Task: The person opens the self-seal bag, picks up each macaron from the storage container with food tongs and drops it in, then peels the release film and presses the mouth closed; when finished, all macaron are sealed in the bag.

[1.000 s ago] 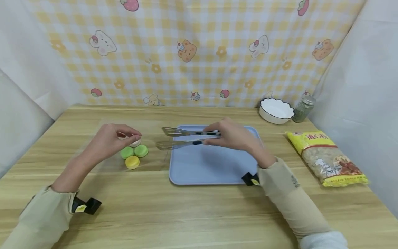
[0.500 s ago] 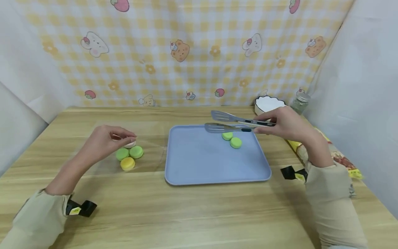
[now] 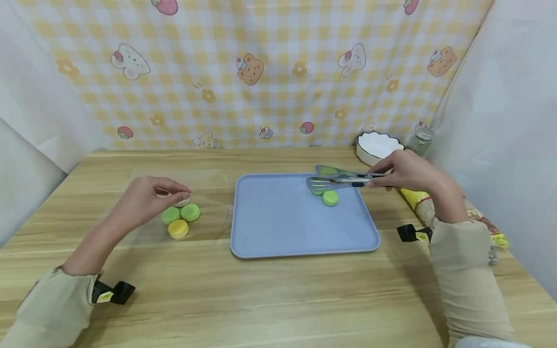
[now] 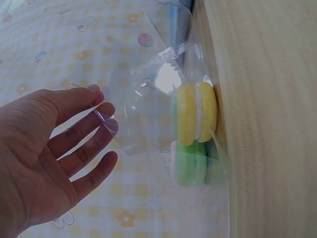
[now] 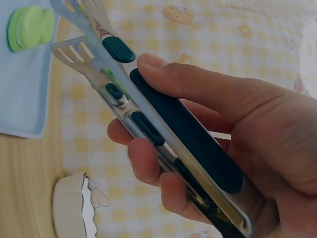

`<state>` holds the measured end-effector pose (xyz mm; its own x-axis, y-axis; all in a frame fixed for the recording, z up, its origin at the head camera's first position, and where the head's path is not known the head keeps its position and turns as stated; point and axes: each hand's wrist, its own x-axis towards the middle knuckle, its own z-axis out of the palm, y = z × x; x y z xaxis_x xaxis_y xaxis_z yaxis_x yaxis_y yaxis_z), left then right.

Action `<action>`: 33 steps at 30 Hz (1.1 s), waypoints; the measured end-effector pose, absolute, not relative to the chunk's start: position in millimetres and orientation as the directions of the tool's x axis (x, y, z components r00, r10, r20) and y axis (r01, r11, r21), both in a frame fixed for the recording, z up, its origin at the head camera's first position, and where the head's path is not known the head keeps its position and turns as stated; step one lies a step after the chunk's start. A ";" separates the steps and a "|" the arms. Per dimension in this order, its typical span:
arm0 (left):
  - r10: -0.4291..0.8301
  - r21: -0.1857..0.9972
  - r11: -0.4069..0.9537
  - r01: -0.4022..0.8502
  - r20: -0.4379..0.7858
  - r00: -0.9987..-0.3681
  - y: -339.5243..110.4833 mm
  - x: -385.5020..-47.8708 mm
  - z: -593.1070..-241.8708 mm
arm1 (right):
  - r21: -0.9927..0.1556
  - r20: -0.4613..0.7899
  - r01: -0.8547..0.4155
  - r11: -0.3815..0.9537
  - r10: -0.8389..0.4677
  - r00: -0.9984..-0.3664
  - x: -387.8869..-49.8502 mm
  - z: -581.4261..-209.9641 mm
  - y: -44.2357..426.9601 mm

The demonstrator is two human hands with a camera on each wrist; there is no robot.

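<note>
Pale blue, the tray (image 3: pixel 300 217) lies on the tabletop (image 3: pixel 278 299) in the head view, with two green macarons (image 3: pixel 329 198) near its far right corner. My right hand (image 3: pixel 411 170) grips the tongs (image 3: pixel 341 182), whose slotted heads hang over that corner and partly cover the farther macaron. My left hand (image 3: pixel 143 200) is well to the left of the tray, beside a yellow macaron (image 3: pixel 178 229), two further green ones (image 3: pixel 190 212) and a pale one (image 3: pixel 183 200) half hidden by my fingers. A white bowl (image 3: pixel 367 155) and a glass jar (image 3: pixel 419 142) stand at the back right; my right arm covers part of a yellow packet (image 3: pixel 415 199).

From my left wrist, my thumb and index finger pinch the edge of clear plastic (image 4: pixel 133 99), my other fingers spread apart below. The yellow and green macarons show through it.

From my right wrist, my thumb lies along the tongs' dark grip, my fingers curled under the other arm; the tips stand slightly apart.
</note>
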<state>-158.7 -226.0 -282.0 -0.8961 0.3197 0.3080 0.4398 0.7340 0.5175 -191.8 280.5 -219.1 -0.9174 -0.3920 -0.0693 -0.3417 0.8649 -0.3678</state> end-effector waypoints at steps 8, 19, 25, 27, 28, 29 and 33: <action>0.332 0.504 0.732 0.458 0.323 -0.886 -226.7 -157.0 -277.9 | -0.356 -0.083 -0.404 0.843 -0.459 -0.885 -195.7 -224.0 276.2; 0.332 0.504 0.732 0.458 0.323 -0.886 -225.6 -156.2 -276.0 | -0.336 0.005 -0.434 0.836 -0.459 -0.888 -196.6 -224.3 276.3; 0.345 0.497 0.721 0.483 0.347 -0.872 -225.3 -157.7 -275.8 | -0.346 0.049 -0.460 0.818 -0.474 -0.879 -191.1 -218.9 269.5; 0.345 0.497 0.720 0.485 0.351 -0.871 -225.6 -157.4 -275.3 | -0.356 0.062 -0.472 0.806 -0.484 -0.873 -189.1 -217.2 265.6; 0.345 0.496 0.720 0.486 0.351 -0.870 -225.8 -157.2 -274.9 | -0.368 0.064 -0.477 0.798 -0.490 -0.870 -188.3 -216.6 263.4; 0.345 0.497 0.719 0.485 0.351 -0.871 -226.0 -156.9 -274.6 | -0.381 0.063 -0.480 0.790 -0.496 -0.866 -187.7 -216.2 260.7; 0.341 0.496 0.723 0.481 0.350 -0.873 -226.6 -155.6 -273.4 | -0.422 0.067 -0.518 0.744 -0.544 -0.837 -188.8 -217.7 246.0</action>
<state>-155.6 -226.6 -273.4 -0.8725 0.3414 0.3495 0.4814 0.7229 0.4957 -188.8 246.0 -217.7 -0.8367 -0.5436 0.0671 -0.5175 0.7445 -0.4218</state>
